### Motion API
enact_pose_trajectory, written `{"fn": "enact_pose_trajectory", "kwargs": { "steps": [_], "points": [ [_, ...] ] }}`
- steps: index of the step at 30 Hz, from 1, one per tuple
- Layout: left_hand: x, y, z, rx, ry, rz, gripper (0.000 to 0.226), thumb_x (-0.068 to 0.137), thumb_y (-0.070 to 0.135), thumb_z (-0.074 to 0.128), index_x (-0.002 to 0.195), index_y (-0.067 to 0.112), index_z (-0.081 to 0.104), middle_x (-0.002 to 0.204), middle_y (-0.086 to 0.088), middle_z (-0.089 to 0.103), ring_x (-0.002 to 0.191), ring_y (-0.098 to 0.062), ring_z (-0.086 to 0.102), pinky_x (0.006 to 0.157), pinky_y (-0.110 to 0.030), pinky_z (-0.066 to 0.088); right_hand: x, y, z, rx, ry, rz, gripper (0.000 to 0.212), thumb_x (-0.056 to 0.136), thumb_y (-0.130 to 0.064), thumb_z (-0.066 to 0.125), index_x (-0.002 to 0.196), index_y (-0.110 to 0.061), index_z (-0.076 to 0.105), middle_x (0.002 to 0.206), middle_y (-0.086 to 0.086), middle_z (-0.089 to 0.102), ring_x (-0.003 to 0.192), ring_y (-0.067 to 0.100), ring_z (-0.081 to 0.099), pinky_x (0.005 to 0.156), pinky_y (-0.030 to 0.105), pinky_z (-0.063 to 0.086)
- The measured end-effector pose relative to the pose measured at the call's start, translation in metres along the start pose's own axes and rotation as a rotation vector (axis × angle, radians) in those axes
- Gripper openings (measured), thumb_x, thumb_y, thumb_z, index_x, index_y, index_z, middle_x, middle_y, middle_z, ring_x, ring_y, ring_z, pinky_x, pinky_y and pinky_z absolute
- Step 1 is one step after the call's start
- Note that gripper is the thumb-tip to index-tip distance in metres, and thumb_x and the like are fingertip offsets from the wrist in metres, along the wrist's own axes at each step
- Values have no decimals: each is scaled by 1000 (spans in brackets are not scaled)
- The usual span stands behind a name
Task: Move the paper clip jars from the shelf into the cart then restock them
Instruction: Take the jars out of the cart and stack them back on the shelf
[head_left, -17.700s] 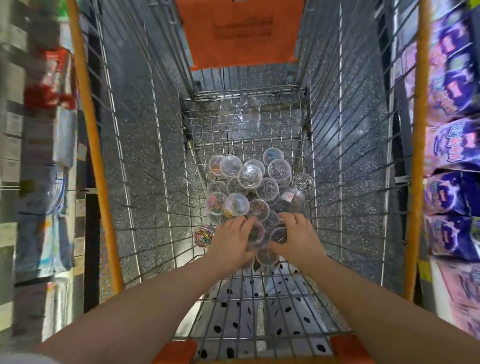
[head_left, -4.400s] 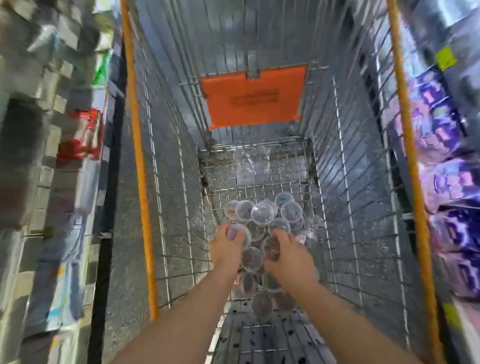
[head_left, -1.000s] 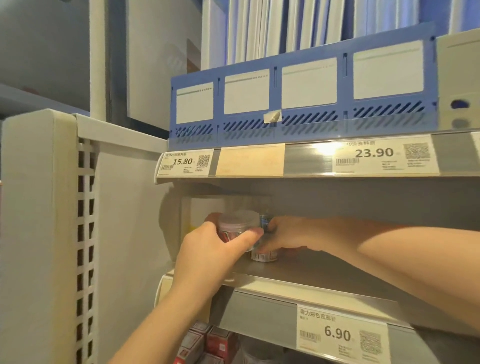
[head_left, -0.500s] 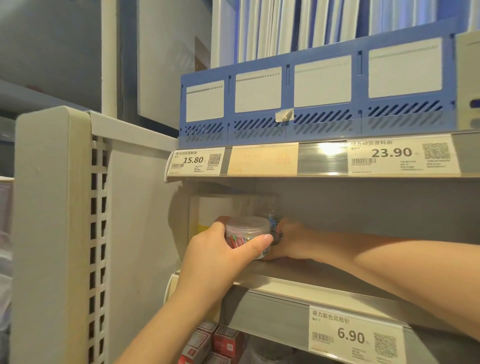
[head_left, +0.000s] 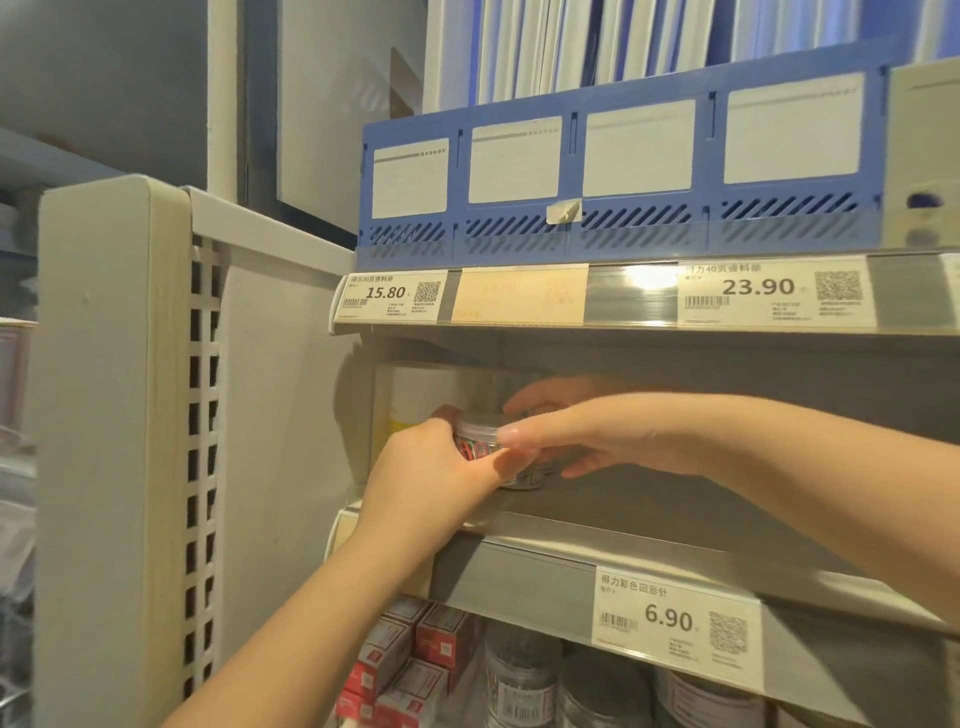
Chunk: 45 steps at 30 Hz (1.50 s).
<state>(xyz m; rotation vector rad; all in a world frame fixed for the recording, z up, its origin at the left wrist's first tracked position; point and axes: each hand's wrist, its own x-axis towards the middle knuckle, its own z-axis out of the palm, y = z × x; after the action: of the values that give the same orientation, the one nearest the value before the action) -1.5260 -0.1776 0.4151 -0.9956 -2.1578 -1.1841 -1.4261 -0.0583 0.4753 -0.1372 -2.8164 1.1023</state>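
1. Head view: both hands meet on the middle shelf (head_left: 675, 506), above and left of the 6.90 price tag (head_left: 675, 621).
2. One paper clip jar (head_left: 475, 441) shows plainly. It is clear, holds coloured clips, and sits at the shelf's left end, up-left of that tag. The left hand (head_left: 431, 467) wraps its fingers round the jar's side and holds it.
3. The right hand (head_left: 597, 436) crosses above the tag with bent fingers over the jar's lid. Whether it grips cannot be told. It covers the jar's right side.
4. One white box (head_left: 405, 400) stands just behind the jar.
5. Further above the tag are two more price tags, 15.80 (head_left: 389, 293) and 23.90 (head_left: 774, 291), and one blue organiser (head_left: 519, 244) with four white panels.
6. Left of and below the tag are several red boxes (head_left: 441, 639) and at least three grey jars (head_left: 519, 675).
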Motion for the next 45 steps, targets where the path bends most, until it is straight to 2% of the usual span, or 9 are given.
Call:
{"fn": "enact_pose_trajectory", "kwargs": {
  "steps": [5, 9, 15, 19, 22, 26, 32, 36, 45],
  "points": [
    [-1, -3, 3, -63, 44, -7, 38, 70, 58, 61, 76, 25, 44, 69, 8, 52, 75, -22, 49, 52, -23, 34, 18, 5, 16, 56, 203, 15, 18, 79, -41, 69, 84, -31, 56, 94, -13, 62, 92, 3, 58, 78, 22, 49],
    [-3, -3, 1, -69, 41, -26, 67, 63, 69, 63, 100, 16, 46, 86, 5, 56, 83, -17, 53, 67, -30, 45, 28, 4, 4, 117, 328, 78, 20, 80, -41, 68, 91, -25, 65, 96, -7, 69, 93, 6, 62, 84, 24, 51],
    [-7, -6, -1, -55, 21, 29, 90, 60, 65, 69, 130, 21, 32, 110, 5, 54, 92, -11, 41, 76, -23, 40, 49, 22, -28, 80, 511, 148, 36, 75, -39, 74, 103, -17, 66, 102, 0, 67, 96, 10, 62, 79, 21, 54],
    [-7, -8, 0, -97, 76, 84, 74, 64, 59, 71, 122, 27, 38, 80, 24, 41, 77, -3, 43, 61, -15, 32, 66, 36, -28, 66, 468, 176, 34, 75, -34, 75, 101, -14, 66, 104, 3, 68, 96, 11, 64, 82, 24, 54],
    [-6, -13, 2, -221, 145, 87, 50, 68, 49, 73, 106, 31, 46, 70, 13, 55, 62, -1, 49, 57, -13, 38, 71, 44, -22, 104, 431, 175, 39, 73, -30, 79, 103, -10, 65, 105, 6, 68, 96, 15, 66, 87, 31, 55],
    [-6, -17, 6, -293, 209, 95, 21, 80, 21, 63, 95, 30, 50, 60, 3, 56, 56, -10, 47, 55, -19, 37, 72, 49, -18, 134, 509, 122, 57, 73, -27, 79, 122, -13, 53, 109, 2, 57, 104, 16, 60, 86, 28, 53],
    [-6, -17, 7, -316, 210, 114, 23, 79, 2, 48, 89, 23, 54, 60, -19, 55, 54, -14, 40, 53, -26, 33, 78, 57, -15, -9, 600, 92, 63, 69, -39, 81, 122, -21, 52, 111, 0, 56, 103, 17, 59, 91, 34, 52],
    [-7, -19, 8, -306, 223, 125, 18, 78, 1, 50, 75, 18, 53, 56, -14, 48, 52, -12, 35, 49, -23, 30, 79, 57, -8, -110, 585, 65, 67, 70, -40, 79, 126, -20, 49, 120, 1, 57, 105, 15, 55, 84, 24, 46],
    [-6, -18, 8, -225, 219, 103, 8, 79, 2, 50, 78, 7, 56, 62, -11, 56, 60, -23, 44, 56, -30, 35, 81, 57, 0, -136, 578, 38, 75, 72, -41, 78, 133, -14, 43, 123, 4, 57, 108, 19, 56, 85, 26, 46]
  ]
}}
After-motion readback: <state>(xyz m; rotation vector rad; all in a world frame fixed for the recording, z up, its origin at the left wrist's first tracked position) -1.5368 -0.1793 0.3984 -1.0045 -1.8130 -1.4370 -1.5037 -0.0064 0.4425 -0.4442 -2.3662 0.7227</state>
